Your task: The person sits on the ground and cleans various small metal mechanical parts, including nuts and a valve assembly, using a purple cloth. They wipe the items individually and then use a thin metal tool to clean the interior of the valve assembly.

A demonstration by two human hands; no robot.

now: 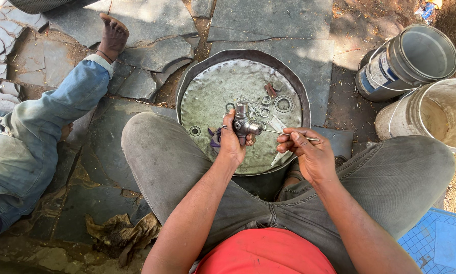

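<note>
We sit on the stone floor [268, 23] with a round metal tray [207, 109] between our knees. Our left hand [231, 144] has its grip closed around a small grey metal valve body [244, 123], held upright over the tray, one round port facing right. Our right hand [309, 152] pinches a thin metal rod [276, 132], fingers shut on it, tip touching or just at that side port; we cannot tell if it is already inside, the view is too small there.

Progress, as we judge it: the valve body is out of whatever it belongs to and partly stripped. Loose parts lie on the tray behind it: washers and rings [265, 105], a large hex nut [283, 104], another nut [194, 131] off to the left, a reddish piece [270, 89]. A purple rag [215, 137] sits under the left hand. So stripping looks mostly done; poking or cleaning the port is under way; putting the loose parts back is not yet done.

Nearby: another person's leg in blue jeans [50, 119] on the left, two buckets [431, 86] at right, a dirty rag [121, 233] on the floor.
</note>
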